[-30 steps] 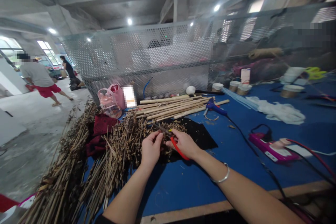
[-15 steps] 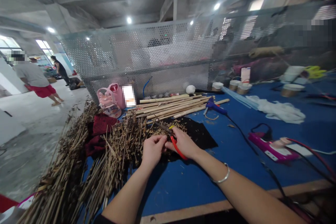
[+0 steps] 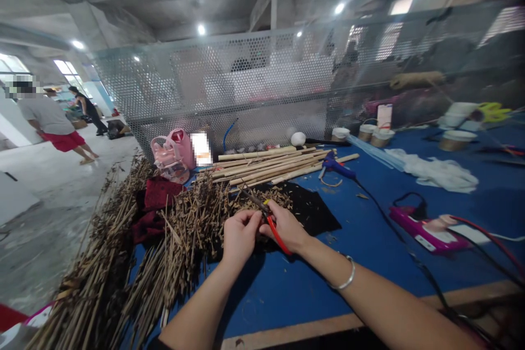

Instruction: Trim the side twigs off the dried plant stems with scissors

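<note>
My right hand is closed around red-handled scissors, whose dark blades point up and left over a heap of dried plant pieces. Just left of it, my left hand is closed with thumb and fingertips pinched together; what they hold is too small to make out. The heap lies partly on a black cloth. Dried stems with seed heads lie beside my left hand.
Pale sticks lie behind the heap, near a blue glue gun. A magenta power strip with cables is at right. A pink bag stands at back left, before a perforated metal screen. Two people stand at far left.
Both hands stay in nearly the same place, with the scissors shifted slightly left. The people in the background have moved a little to the left.
</note>
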